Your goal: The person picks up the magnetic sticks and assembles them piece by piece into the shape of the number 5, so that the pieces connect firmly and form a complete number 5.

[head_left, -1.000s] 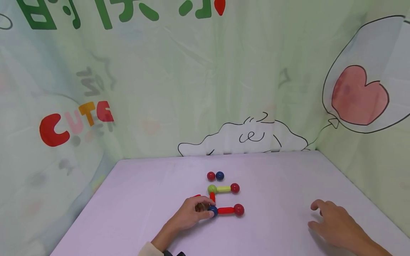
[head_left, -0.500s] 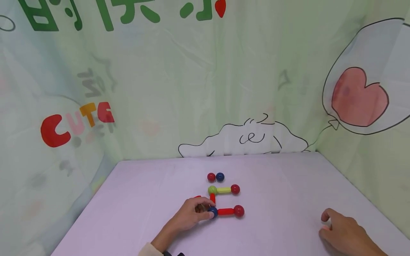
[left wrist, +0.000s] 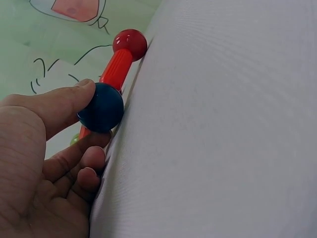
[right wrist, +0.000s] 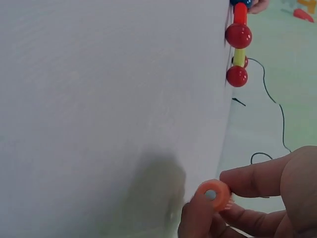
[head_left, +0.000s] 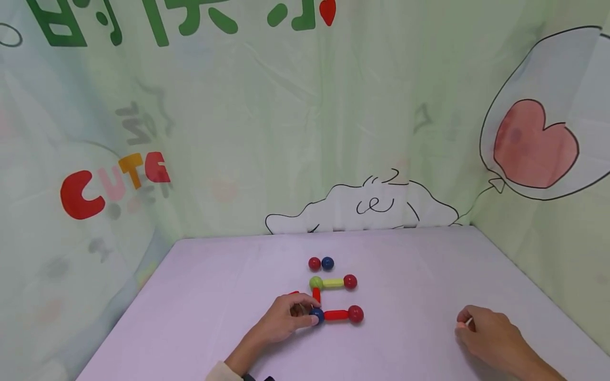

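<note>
While the left hand point(head_left: 282, 320) pinches the blue ball point(head_left: 317, 316), fingers curled, 1 red rod point(head_left: 336, 315) links it to a red ball point(head_left: 355, 314) on the surface point(head_left: 405, 280); well right of these, the right hand point(head_left: 493, 336) pinches an orange piece point(right wrist: 224, 196), fingers bent

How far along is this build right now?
Looks done: a yellow rod joins the green ball to a red ball, and a red rod joins the blue ball to another red ball.
In hand: the left hand holds the blue ball; the right hand pinches an orange piece.
Probably remaining: attaching that piece, perhaps the two loose balls too.
</note>
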